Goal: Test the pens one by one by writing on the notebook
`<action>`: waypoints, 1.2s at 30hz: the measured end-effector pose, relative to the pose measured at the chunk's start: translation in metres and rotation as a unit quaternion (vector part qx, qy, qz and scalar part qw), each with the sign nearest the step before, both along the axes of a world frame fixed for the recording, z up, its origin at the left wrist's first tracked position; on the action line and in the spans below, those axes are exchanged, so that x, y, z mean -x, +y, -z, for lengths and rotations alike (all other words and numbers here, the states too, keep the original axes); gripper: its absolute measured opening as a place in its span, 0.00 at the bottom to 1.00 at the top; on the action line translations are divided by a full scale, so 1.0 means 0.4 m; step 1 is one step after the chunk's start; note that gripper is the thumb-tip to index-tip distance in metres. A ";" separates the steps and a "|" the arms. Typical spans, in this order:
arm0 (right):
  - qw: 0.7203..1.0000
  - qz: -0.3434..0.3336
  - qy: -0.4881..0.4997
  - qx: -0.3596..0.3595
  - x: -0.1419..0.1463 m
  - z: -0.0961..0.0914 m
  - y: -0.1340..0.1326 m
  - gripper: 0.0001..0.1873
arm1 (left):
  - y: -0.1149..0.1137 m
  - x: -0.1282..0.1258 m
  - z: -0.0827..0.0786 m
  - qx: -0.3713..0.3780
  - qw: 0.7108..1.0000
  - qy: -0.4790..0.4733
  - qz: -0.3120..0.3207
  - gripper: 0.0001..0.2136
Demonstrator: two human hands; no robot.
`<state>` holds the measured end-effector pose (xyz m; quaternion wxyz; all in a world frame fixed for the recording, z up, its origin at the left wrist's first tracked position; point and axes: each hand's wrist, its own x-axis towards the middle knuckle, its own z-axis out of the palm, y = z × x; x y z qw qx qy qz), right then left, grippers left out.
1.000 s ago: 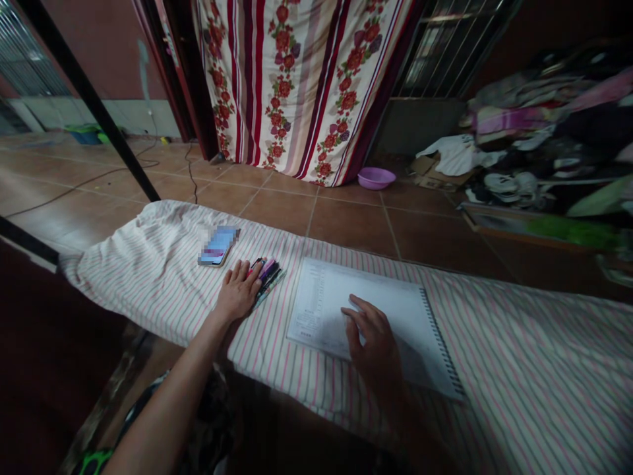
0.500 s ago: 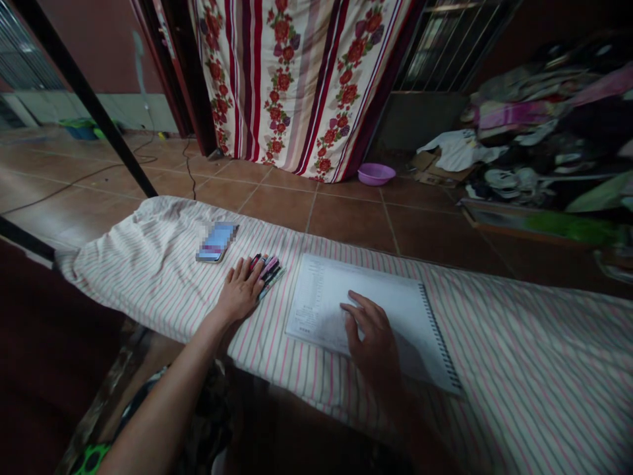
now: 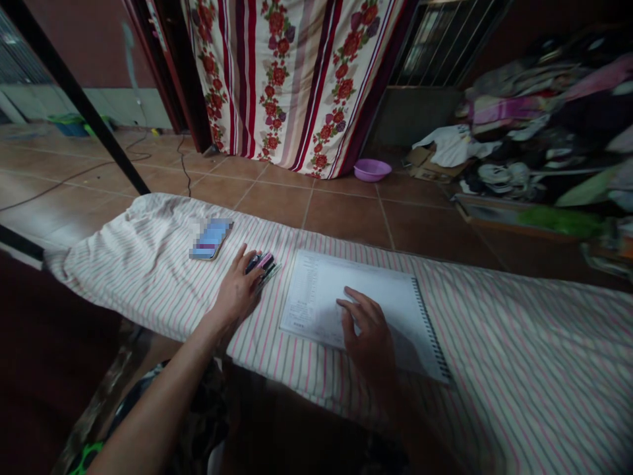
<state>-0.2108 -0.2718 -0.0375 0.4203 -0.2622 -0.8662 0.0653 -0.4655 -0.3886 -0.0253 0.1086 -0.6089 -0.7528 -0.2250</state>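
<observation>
My left hand [image 3: 238,284] is at the left ends of a bundle of pens [image 3: 267,262], its fingers apart and slightly bent over them. The pens lie side by side on the striped cloth; the fingers cover part of them, and whether one is gripped is hard to make out. Over the spiral notebook [image 3: 306,277] rests my right hand [image 3: 368,330], fingers spread and loosely bent, with nothing in them. The notebook lies flat, its wire binding on the right and small print along its left side. A phone [image 3: 212,239] with a lit, blurred screen lies beyond my left hand.
Pink-and-grey striped cloth [image 3: 519,343] covers the long surface before me. Beyond it, a purple basin [image 3: 372,170] sits on the tiled floor near a floral curtain [image 3: 297,86]. Piled clothes [image 3: 534,125] fill the right side; a dark pole [image 3: 84,99] slants at left.
My left hand has gone from lying flat on the pens to a more raised, bent pose. My right hand keeps its pose on the notebook. The whole view has shifted slightly.
</observation>
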 end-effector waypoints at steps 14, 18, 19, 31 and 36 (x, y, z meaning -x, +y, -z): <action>1.000 0.002 0.003 -0.006 0.005 0.000 0.002 0.10 | 0.014 -0.041 -0.003 -0.006 1.000 -0.001 0.005 0.05; 1.000 0.004 0.009 -0.006 0.007 -0.003 0.004 0.10 | 0.027 -0.044 -0.015 -0.067 0.991 -0.106 -0.038 0.06; 1.000 0.006 0.012 -0.003 0.007 -0.003 0.005 0.11 | 0.032 -0.046 -0.021 -0.090 0.982 -0.158 -0.054 0.05; 0.993 0.015 0.071 0.096 0.009 -0.014 0.003 0.12 | 0.109 -0.180 -0.047 -0.167 0.646 -0.745 -0.001 0.14; 0.927 -0.001 0.141 0.348 0.010 -0.015 0.002 0.18 | 0.132 -0.238 -0.058 -0.153 0.553 -0.819 0.017 0.11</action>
